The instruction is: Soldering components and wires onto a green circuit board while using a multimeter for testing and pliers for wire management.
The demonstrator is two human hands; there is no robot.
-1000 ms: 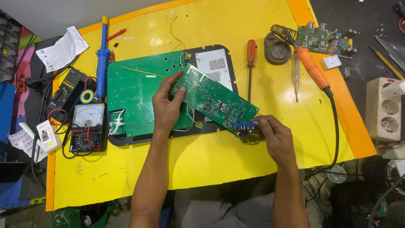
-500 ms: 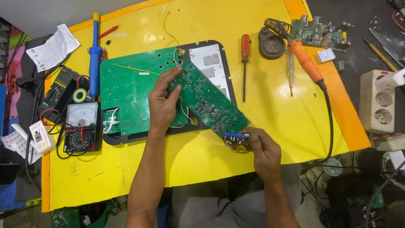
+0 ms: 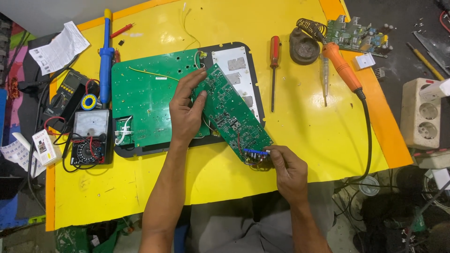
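While both hands point(image 3: 187, 115) grip narrow circuit board point(image 3: 232, 115), dark tray point(image 3: 255, 75) holds large board point(image 3: 145, 100).

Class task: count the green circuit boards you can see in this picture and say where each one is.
3. A large board lies flat on the black panel; a narrow board is held by the left hand and right hand; a small board sits at the table's far right. Others may be hidden.

Bright, even overhead light floods the yellow surface point(image 3: 304, 140), raising soft glare near its far edge. Shadows under the arms are short and faint. Focus is sharp throughout; wide-lens distortion bends the edges, and the corners fall dim.
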